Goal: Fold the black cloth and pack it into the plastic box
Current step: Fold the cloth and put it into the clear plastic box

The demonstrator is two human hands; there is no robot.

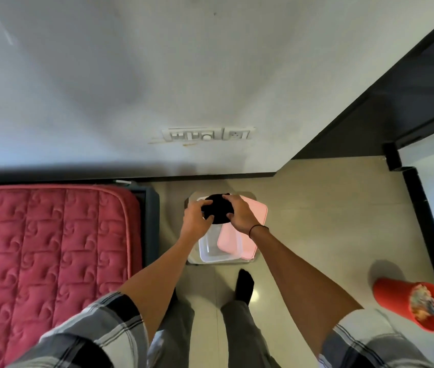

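Note:
The black cloth is a small bundled wad held between both hands above the far end of the clear plastic box. My left hand grips its left side, and my right hand grips its right side from above. The box stands on a low stand on the floor, its inside visible at the near left. A pink lid lies askew across the box's right half. Part of the cloth is hidden by my fingers.
A red quilted mattress on a dark frame lies to the left, close to the box. A red bin with scraps stands at the right. The wall with a switch panel is just behind. My feet stand on the tiled floor.

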